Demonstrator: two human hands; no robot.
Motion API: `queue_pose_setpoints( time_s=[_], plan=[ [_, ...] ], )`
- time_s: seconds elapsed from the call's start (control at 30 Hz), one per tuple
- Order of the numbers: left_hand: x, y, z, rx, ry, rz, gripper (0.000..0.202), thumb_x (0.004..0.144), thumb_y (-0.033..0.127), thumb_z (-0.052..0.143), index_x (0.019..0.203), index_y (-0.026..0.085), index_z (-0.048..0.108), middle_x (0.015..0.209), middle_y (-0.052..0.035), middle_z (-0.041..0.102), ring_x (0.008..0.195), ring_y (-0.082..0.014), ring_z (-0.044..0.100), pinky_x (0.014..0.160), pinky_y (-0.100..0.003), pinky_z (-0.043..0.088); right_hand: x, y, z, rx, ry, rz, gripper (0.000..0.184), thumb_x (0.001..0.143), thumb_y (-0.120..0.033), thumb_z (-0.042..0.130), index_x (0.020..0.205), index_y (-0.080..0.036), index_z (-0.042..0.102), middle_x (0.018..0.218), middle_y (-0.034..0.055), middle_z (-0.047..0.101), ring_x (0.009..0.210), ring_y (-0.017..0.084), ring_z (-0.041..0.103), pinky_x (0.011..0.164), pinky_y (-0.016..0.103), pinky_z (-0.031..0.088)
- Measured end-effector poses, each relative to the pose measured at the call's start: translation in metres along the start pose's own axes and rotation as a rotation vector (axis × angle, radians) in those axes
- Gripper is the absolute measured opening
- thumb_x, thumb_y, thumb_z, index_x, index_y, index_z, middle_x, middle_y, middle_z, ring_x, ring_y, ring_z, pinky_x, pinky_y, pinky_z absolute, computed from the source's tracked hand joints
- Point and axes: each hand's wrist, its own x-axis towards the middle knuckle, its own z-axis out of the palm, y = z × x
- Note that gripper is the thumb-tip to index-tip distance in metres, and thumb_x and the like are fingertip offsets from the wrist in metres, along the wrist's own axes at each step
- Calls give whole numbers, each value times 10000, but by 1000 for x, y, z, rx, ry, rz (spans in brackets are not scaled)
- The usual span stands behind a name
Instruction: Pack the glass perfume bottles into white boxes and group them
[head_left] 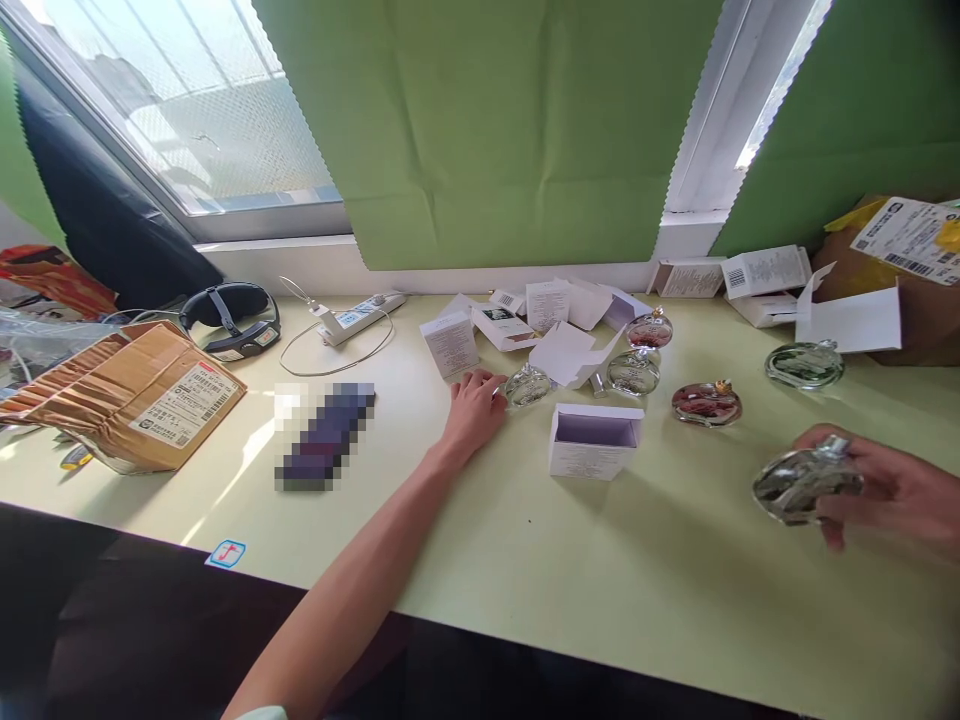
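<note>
My left hand reaches across the pale table, its fingers curled at a round clear glass bottle and touching its left side. A small white box stands just behind the hand. My right hand is at the right edge, fingers wrapped round another clear glass bottle, held above the table. An open white box with a lilac inside stands between the two hands.
More bottles lie behind: a clear one, two pinkish ones, a clear one at the right. Several white boxes and flaps litter the back. A brown cardboard parcel, headset and power strip lie left.
</note>
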Motion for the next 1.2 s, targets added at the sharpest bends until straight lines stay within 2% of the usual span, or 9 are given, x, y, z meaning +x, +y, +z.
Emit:
queue_pose_setpoints(
  time_s=[0.07,0.13,0.27,0.37,0.5,0.63,0.83,1.07,1.2],
  plan=[
    [0,-3,2,-18,10,6,383,883,174,482,1239,193,621,1172,-126,602,1092,-270,534,960,-450,410,-12,-30,35,214,-417,-38,358,754,-491,744,1034,-289,650,1112,141,716,812,285,712,583,371,584],
    [1,-6,2,-44,40,2,396,897,178,475,1275,172,593,1201,-146,588,1090,-269,542,958,-457,424,-19,-62,77,235,-596,-90,262,835,-402,699,1058,-300,607,1060,82,722,873,247,696,676,358,567],
    [4,-8,-1,-109,155,-9,400,979,208,359,1338,164,532,1221,-148,594,1139,-251,525,987,-468,422,-14,-103,147,205,-507,-293,324,803,-387,735,1073,-277,593,958,16,713,870,240,684,737,379,556],
    [5,2,-10,-292,317,40,354,1002,267,376,1291,187,564,1173,-121,628,1088,-214,559,955,-420,455,-4,-109,171,202,-459,-384,341,809,-401,730,1096,-278,591,1008,16,709,904,232,674,776,375,544],
    [-5,31,-24,-557,491,166,278,964,292,519,1224,247,608,1217,-81,614,1107,-179,578,900,-343,494,-3,-99,174,136,-425,-335,334,826,-456,700,1079,-280,571,979,8,697,856,220,660,668,321,520],
    [-33,71,-31,-735,535,397,312,915,183,593,1217,259,609,1176,-71,623,1119,-183,580,883,-348,521,-19,-83,167,178,-303,-227,295,877,-448,648,1093,-277,541,1028,13,694,920,223,653,750,341,510],
    [-73,112,-33,-730,357,780,368,867,123,650,1214,233,602,1079,-58,708,988,-176,643,856,-361,551,-30,-70,170,349,-169,-201,273,893,-406,650,1111,-294,529,1101,-7,680,1029,220,637,870,361,488],
    [-86,115,-23,-780,129,790,462,873,119,646,1311,231,548,1126,-90,668,1035,-184,653,885,-336,577,-27,-63,173,256,-146,-268,236,900,-386,635,1099,-301,540,961,-16,684,909,223,644,755,346,504],
    [-86,113,-17,-748,63,752,361,880,157,647,1232,211,591,1139,-97,654,1031,-174,662,897,-314,586,-27,-64,173,206,-166,-286,227,918,-382,606,1117,-292,546,928,-10,701,928,238,662,742,346,524]
  ],
)
